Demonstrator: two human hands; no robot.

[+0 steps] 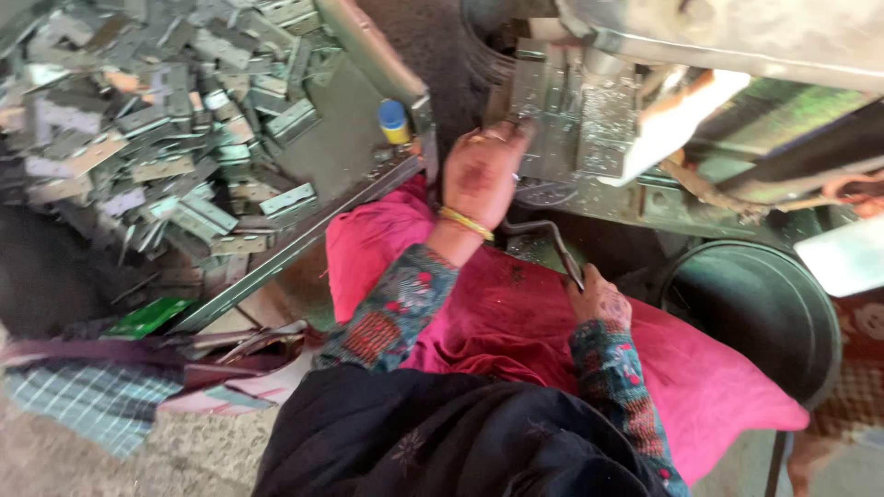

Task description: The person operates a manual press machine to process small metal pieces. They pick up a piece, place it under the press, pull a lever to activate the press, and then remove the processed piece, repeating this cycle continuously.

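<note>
My left hand point(481, 170) reaches forward to the bed of a metal press machine point(589, 110), its fingers closed on a small flat metal piece at the die; a gold bangle sits on the wrist. My right hand point(599, 296) rests low over my lap and grips the end of a bent metal rod point(543, 232) that runs up toward the machine. A pink cloth point(516, 313) covers my lap beneath both hands.
A tray point(304, 230) at the left holds a heap of several flat metal hinge plates point(157, 120). A small bottle with a blue cap point(394, 120) stands at the tray's corner. A dark round drum point(764, 304) sits at the right. Checked cloth lies bottom left.
</note>
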